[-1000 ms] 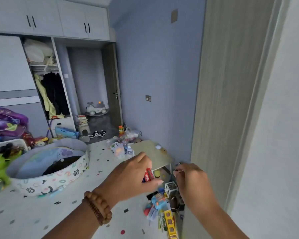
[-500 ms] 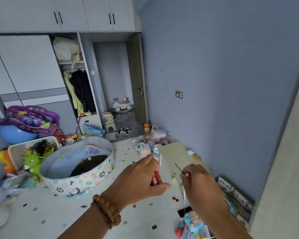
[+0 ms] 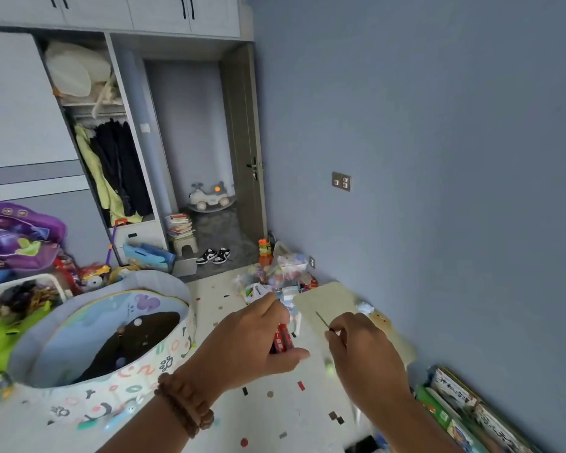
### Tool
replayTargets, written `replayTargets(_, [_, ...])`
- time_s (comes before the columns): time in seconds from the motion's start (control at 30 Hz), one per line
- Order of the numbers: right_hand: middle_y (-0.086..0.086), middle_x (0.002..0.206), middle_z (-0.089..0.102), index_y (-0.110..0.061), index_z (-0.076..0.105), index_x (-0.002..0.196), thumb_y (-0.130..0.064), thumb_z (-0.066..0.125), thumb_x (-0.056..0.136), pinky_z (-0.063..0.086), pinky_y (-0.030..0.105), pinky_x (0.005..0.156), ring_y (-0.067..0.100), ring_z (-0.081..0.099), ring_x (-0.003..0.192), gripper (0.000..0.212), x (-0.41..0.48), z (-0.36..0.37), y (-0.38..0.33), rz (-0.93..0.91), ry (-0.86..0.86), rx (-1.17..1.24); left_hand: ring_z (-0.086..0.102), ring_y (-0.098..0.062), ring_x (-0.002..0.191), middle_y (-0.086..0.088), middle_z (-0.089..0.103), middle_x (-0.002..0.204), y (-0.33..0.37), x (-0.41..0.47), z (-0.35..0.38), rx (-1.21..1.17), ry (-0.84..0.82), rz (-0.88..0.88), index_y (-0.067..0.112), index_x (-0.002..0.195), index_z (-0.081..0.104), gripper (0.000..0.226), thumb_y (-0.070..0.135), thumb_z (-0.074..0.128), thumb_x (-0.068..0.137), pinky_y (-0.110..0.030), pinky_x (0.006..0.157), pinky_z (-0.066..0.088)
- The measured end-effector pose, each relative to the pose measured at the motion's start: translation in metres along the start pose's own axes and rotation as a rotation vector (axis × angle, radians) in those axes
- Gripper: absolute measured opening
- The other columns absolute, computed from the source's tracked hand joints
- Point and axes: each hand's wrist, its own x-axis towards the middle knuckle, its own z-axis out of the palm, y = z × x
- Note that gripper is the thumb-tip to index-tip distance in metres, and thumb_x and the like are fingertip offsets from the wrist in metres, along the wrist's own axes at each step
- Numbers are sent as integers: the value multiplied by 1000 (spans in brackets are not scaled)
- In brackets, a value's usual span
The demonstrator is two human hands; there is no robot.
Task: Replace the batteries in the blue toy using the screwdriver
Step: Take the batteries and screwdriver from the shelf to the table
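Note:
My left hand [image 3: 252, 338] is closed around red and blue batteries [image 3: 282, 338], held up in the middle of the view; a bead bracelet sits on that wrist. To its right, my right hand [image 3: 363, 358] pinches a thin screwdriver [image 3: 322, 320] whose metal shaft points up and to the left. The two hands are a short gap apart. Which of the toys here is the blue toy I cannot tell.
A round fabric bin [image 3: 111, 338] with animal prints stands at the left, with a crate of toys [image 3: 23, 299] behind it. A low pale table [image 3: 334, 302] stands by the blue wall. Bagged toys [image 3: 275, 273] lie beyond it. Books [image 3: 464, 407] lie at the lower right.
The view has swung left, away from the door frame and the toy pile by it. Both hands keep their grips and stay side by side.

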Motion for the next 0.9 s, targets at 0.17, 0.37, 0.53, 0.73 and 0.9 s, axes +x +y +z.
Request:
replayTargets(0.17, [-11, 95, 62, -32, 62, 97, -38, 51, 98, 55, 32, 68, 12, 65, 82, 13, 87, 49, -35, 74, 32, -4, 54, -8, 87, 12, 48, 102, -91, 72, 12, -36, -15, 65, 28, 109, 52, 56, 77, 45, 82, -4, 62, 30])
replayTargets(0.37, [-11, 100, 62, -32, 64, 101, -37, 49, 99, 51, 29, 67, 13, 64, 87, 16, 187, 97, -61, 141, 66, -27, 48, -2, 82, 17, 42, 95, -191, 155, 29, -69, 36, 139, 30, 109, 53, 58, 79, 42, 81, 2, 60, 26])
replayTargets(0.53, [-12, 99, 63, -32, 64, 100, -36, 50, 99, 53, 28, 68, 11, 64, 85, 14, 259, 131, -58, 196, 87, -46, 56, -5, 84, 11, 54, 103, -246, 222, 63, -121, 2, 201, 28, 108, 55, 59, 79, 42, 82, -2, 66, 39])
replayTargets(0.73, [-10, 104, 65, -30, 65, 102, -36, 49, 100, 48, 27, 67, 14, 65, 86, 17, 350, 170, -22, 291, 97, -52, 51, -2, 73, 14, 48, 88, -281, 327, 111, -129, 23, 313, 26, 99, 58, 54, 76, 45, 82, -11, 60, 49])
replayTargets(0.9, [-10, 101, 64, -31, 65, 101, -35, 49, 99, 50, 29, 66, 15, 65, 87, 16, 424, 184, 21, 430, 161, -14, 56, -6, 73, 11, 51, 87, -292, 433, 141, -158, -33, 403, 24, 95, 56, 52, 73, 49, 81, -11, 60, 50])
